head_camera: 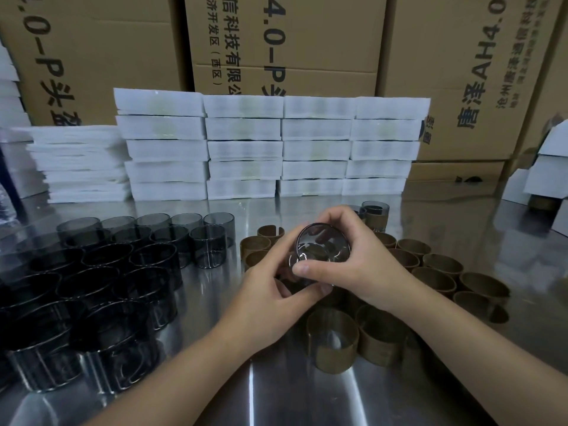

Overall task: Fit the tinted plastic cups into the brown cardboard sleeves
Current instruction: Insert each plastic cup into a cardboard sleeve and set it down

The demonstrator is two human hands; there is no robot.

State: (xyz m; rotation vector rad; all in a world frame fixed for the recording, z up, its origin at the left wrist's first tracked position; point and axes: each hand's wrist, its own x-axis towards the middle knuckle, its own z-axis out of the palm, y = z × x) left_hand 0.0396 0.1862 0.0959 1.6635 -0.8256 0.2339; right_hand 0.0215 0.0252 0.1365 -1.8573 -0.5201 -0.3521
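Both hands hold one tinted plastic cup (322, 245) above the middle of the steel table, its mouth tilted toward me. My left hand (270, 290) grips it from below and the left. My right hand (347, 259) wraps it from the right, thumb across the near side. Whether a sleeve is on this cup is hidden by the fingers. Several loose tinted cups (123, 265) stand in rows on the left. Several brown cardboard sleeves (436, 272) stand on the right and near side, one large sleeve (333, 339) just below my hands.
Two sleeved cups (375, 210) stand behind my hands. Stacks of white foam trays (267, 149) line the back of the steel table (276, 395). Large cardboard boxes (292, 41) rise behind them. White boxes (550, 167) sit at the far right.
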